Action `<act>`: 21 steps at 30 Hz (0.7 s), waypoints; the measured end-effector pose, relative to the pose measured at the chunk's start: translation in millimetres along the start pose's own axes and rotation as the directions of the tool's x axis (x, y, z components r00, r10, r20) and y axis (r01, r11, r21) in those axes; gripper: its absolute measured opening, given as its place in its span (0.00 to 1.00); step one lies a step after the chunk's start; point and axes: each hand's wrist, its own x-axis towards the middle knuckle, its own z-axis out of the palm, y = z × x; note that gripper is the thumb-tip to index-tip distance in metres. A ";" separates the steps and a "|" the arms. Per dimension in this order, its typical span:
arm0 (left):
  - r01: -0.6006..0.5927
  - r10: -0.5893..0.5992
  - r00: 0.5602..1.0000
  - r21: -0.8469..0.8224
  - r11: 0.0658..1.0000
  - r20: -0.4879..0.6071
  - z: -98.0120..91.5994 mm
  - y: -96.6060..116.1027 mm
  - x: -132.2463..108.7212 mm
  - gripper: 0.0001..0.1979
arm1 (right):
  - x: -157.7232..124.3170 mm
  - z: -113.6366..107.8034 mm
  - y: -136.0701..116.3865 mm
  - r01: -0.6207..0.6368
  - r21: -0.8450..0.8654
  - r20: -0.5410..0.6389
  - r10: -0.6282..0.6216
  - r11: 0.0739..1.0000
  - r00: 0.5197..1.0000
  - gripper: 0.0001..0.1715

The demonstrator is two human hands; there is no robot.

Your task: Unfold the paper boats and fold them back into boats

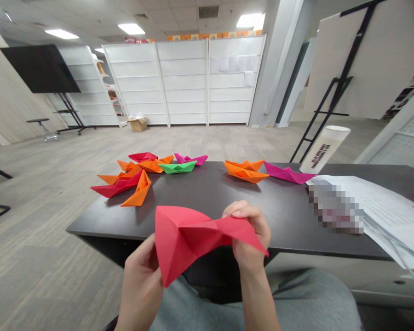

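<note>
At the near edge of the desk [202, 195], the red paper [193, 232] is clamped between both hands: left hand [141, 273] on one flared end, right hand [251, 248] on the other. Gentle, even tension seems best, lest the creases soften or tear.

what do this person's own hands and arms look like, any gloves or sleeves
Both the left hand and the right hand are ungloved, with no rings on the fingers that show. No sleeves reach the visible forearms. A dark edge shows beside the left wrist, too cut off to identify.
</note>
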 end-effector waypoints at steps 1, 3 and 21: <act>-0.016 0.016 0.999 -0.005 1.000 -0.028 -2.3 -2.1 0.3 0.18 | -0.7 0.3 -1.5 0.038 -0.006 0.029 -0.038 0.999 0.999 0.09; -0.045 0.044 0.996 -0.019 0.999 -0.074 -7.8 -5.4 -1.5 0.20 | -0.9 0.3 -5.2 0.108 -0.004 0.091 -0.107 0.994 0.990 0.10; 0.231 -0.181 0.745 0.006 0.973 0.643 -28.9 39.5 21.2 0.21 | 5.2 -20.3 -13.8 0.040 -0.083 0.388 -0.005 0.996 0.922 0.10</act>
